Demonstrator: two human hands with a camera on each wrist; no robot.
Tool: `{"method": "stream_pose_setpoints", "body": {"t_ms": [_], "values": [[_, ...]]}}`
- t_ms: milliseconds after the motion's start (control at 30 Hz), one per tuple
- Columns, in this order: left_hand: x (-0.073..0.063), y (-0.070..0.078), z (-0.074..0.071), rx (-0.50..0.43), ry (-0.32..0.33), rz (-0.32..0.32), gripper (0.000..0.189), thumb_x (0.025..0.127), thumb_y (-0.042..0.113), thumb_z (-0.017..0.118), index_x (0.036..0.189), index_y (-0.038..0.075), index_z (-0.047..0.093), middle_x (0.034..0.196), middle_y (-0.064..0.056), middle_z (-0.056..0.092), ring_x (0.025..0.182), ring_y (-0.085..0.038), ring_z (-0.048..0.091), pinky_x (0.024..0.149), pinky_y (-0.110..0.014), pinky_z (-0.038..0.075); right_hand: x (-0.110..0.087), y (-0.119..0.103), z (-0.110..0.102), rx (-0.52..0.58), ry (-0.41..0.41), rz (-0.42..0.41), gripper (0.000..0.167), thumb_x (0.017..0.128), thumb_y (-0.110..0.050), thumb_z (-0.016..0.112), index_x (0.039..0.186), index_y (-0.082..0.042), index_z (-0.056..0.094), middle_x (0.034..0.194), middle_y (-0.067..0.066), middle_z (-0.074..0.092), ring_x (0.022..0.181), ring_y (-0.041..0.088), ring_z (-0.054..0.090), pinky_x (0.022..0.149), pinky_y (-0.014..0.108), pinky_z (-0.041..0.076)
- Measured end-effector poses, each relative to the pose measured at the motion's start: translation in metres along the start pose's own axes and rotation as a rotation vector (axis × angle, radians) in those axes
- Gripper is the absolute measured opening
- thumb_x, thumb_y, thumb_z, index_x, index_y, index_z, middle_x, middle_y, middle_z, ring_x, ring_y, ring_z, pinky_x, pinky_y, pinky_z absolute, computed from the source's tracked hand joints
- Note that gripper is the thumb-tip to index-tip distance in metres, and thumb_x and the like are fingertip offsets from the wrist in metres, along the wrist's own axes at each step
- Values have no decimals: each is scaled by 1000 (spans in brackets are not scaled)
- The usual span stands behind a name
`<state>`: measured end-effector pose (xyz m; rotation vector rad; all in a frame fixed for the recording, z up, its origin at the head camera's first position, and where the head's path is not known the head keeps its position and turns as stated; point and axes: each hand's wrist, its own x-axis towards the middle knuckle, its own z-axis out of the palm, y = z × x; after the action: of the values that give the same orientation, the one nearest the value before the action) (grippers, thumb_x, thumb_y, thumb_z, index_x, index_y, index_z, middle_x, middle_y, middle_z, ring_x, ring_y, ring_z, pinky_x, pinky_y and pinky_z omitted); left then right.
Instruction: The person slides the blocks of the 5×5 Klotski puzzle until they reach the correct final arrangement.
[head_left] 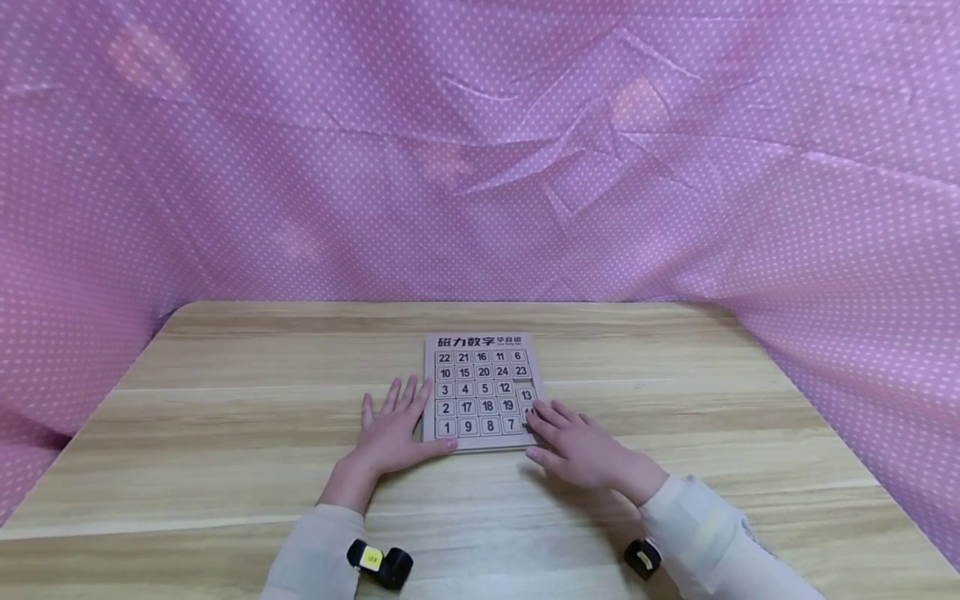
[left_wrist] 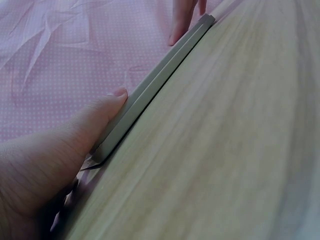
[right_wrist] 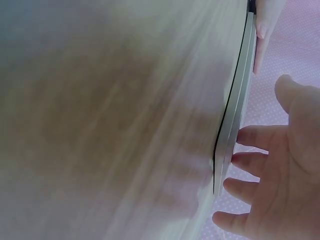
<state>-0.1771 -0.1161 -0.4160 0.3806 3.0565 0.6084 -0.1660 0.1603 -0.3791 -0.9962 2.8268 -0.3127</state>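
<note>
A number sliding puzzle (head_left: 477, 392) lies flat on the table, its rows of numbered tiles facing up below a printed heading. My left hand (head_left: 393, 433) is spread along its left side, thumb (left_wrist: 107, 110) on the near left corner and fingers along the left edge. My right hand (head_left: 581, 446) reaches in from the right with extended fingers, its fingertips over the lower right tiles. Tile 13 (head_left: 527, 396) sits out of line with its row, a narrow gap above it under tile 23 (head_left: 521, 372). The tile below it is mostly hidden by the right fingertips.
The wooden table (head_left: 262, 400) extends on all sides of the puzzle. A pink polka-dot cloth (head_left: 480, 167) hangs behind the table and along both sides. Black wrist devices (head_left: 380, 564) are strapped on over the light sleeves.
</note>
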Motion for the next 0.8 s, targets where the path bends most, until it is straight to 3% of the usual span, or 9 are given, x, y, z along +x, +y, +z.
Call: {"method": "stream_pose_setpoints", "body": {"t_ms": [800], "values": [[0, 0, 1, 7, 11, 2, 104, 62, 76, 44, 139, 14, 16, 142, -11, 11, 128, -29, 2, 94, -56, -8, 16, 2, -1, -6, 10, 54, 57, 90, -44, 35, 131, -4, 37, 138, 14, 25, 124, 37, 18, 94, 56, 17]]}}
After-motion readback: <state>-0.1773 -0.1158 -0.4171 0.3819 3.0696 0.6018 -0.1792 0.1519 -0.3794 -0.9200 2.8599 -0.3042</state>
